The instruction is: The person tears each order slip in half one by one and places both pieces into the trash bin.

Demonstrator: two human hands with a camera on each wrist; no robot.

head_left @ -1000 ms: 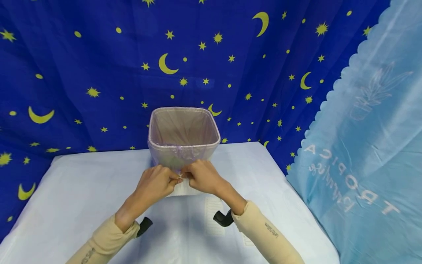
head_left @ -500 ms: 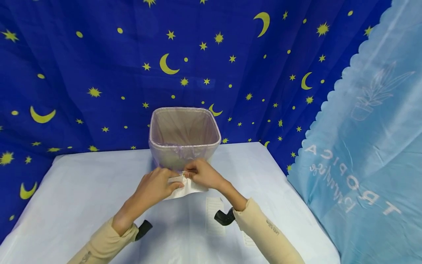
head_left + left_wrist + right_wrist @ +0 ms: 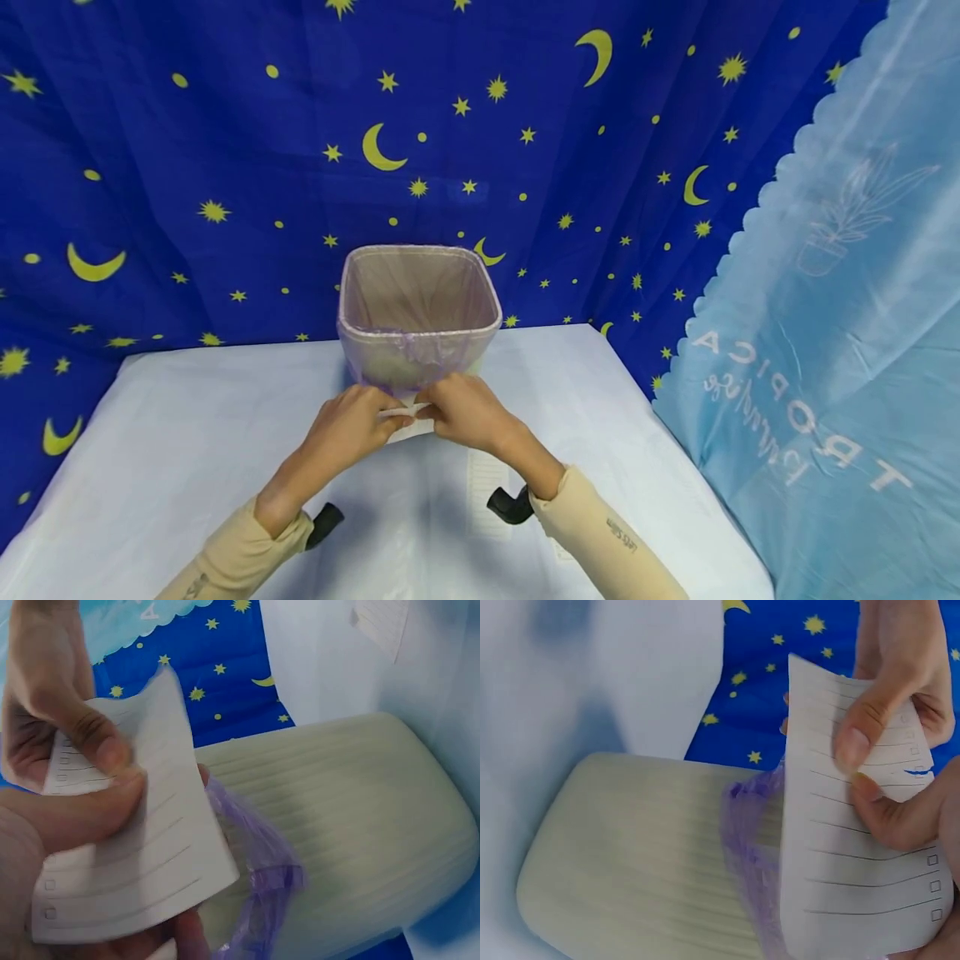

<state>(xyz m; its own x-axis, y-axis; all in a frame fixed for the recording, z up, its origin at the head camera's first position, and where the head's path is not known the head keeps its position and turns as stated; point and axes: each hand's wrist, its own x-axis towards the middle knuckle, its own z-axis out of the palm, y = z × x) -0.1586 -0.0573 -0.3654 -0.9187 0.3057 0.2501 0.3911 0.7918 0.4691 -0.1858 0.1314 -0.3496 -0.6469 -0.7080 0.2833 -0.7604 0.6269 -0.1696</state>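
Left hand (image 3: 348,429) sits on an arm angling in from eight o'clock, right hand (image 3: 472,414) on one from four; backs of the hands face up. Both pinch the same lined paper (image 3: 847,877), thumbs on one face, fingers curled behind, no wider apart than the sheet; thumb tips meet or nearly (can't tell which). Paper is held up off the table (image 3: 187,433), bin (image 3: 630,855) at twelve o'clock from it. Short rip in its checkbox edge, close to the thumbs. Purple liner (image 3: 742,817) over the bin's rim. Another lined sheet (image 3: 487,492) flat at four o'clock.
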